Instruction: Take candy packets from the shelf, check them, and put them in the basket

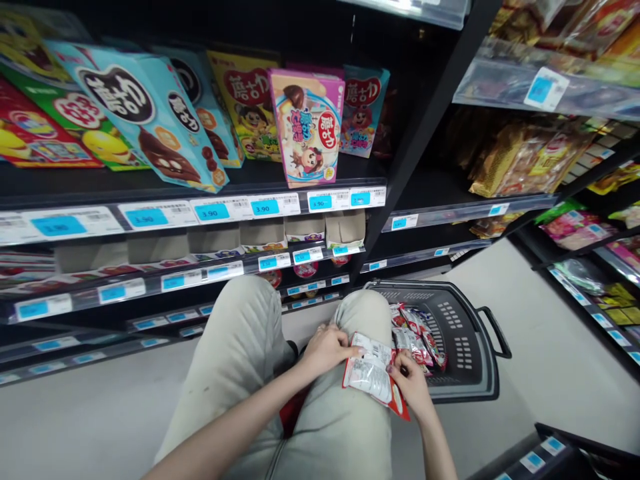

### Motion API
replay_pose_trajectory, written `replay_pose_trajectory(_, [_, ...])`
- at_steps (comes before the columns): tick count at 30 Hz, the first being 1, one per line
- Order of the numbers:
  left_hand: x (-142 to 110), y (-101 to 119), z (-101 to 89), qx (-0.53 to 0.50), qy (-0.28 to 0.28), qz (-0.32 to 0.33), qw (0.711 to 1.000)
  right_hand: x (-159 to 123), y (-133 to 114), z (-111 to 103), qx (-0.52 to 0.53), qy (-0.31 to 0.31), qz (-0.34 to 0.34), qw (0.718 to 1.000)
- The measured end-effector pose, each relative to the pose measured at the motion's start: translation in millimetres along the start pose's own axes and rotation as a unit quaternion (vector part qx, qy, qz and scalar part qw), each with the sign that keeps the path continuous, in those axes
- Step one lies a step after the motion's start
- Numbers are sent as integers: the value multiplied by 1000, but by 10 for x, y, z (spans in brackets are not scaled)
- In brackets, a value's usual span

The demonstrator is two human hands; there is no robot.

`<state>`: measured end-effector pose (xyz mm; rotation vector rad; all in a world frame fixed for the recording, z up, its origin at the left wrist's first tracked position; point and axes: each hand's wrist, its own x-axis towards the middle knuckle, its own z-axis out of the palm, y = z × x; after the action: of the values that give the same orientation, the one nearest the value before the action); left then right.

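A red and silver-white snack packet [371, 371] lies over my right knee, its printed back facing up. My left hand [327, 348] grips its left edge, thumb on top and the other fingers partly hidden. At the packet's right side, my right hand [413, 381] pinches the edge between thumb and fingers. Just beyond my right knee stands a dark grey shopping basket [463, 353] on the floor. Several red and silver packets [417, 333] lie inside it, partly hidden by my knee and right hand.
Ahead is a dark shelf with snack boxes, among them a tilted blue box [145, 113] and a pink box [307, 127]. Price labels [213, 211] line its edges. Lower down are open cardboard trays [263, 233]. Bagged goods [533, 160] fill shelves at right. The basket's handle [495, 332] points right.
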<state>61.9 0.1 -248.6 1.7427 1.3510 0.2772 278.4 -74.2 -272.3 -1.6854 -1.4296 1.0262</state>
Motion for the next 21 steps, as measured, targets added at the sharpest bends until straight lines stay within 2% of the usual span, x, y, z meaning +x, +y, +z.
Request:
replay_pose_trajectory(4, [-20, -51, -25, -73, -85, 14, 994, -63, -59, -98, 81, -24, 16, 996])
replay_pose_trajectory(6, [-8, -67, -26, -143, -113, 28, 983, -83, -57, -91, 134, -7, 43, 990])
replay_pose_trajectory(8, [8, -66, -21, -215, -132, 15, 967, -91, -33, -41, 163, 25, 69, 984])
replay_pose_trajectory(11, [17, -38, -16, -310, -147, -52, 938, -97, 1, 59, 192, 54, 100, 975])
replay_pose_trajectory(13, [10, -14, -20, -361, -147, -75, 918, -112, 0, 105, 219, 49, 119, 967])
replay_pose_trajectory(17, [-18, 23, -49, -441, -126, -9, 889, -183, -63, 124, 285, 31, 148, 947])
replay_pose_trajectory(21, [-61, 73, -100, -561, -138, -3, 817, -265, -226, 137, 327, 67, 156, 930])
